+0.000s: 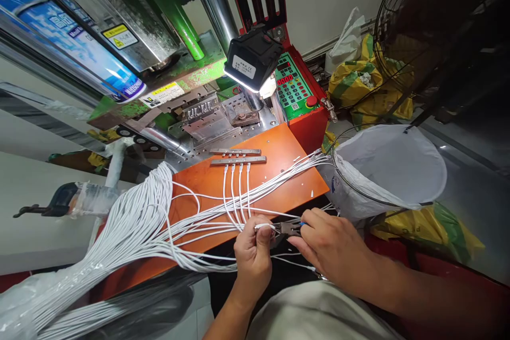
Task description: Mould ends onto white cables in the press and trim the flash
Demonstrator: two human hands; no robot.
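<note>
My left hand (255,255) is closed with thumb and forefinger pinching the end of a white cable (264,226). From the right, my right hand (332,241) grips a pair of pliers (290,228) with blue on the handle. Their jaws meet the cable end at my left fingertips; the exact contact is too small to make out. Just beyond my hands, two metal bars (239,160) lie on the orange board (274,143), with several white cables running from the nearer bar. A large bundle of white cables (135,212) spreads in from the left.
Behind the board stands a press machine (207,122) with a black work lamp (253,58) and a green control panel (295,82). A bin with a white liner (398,164) is at the right, near yellow bags (358,82). A clamp (59,199) sits at the left.
</note>
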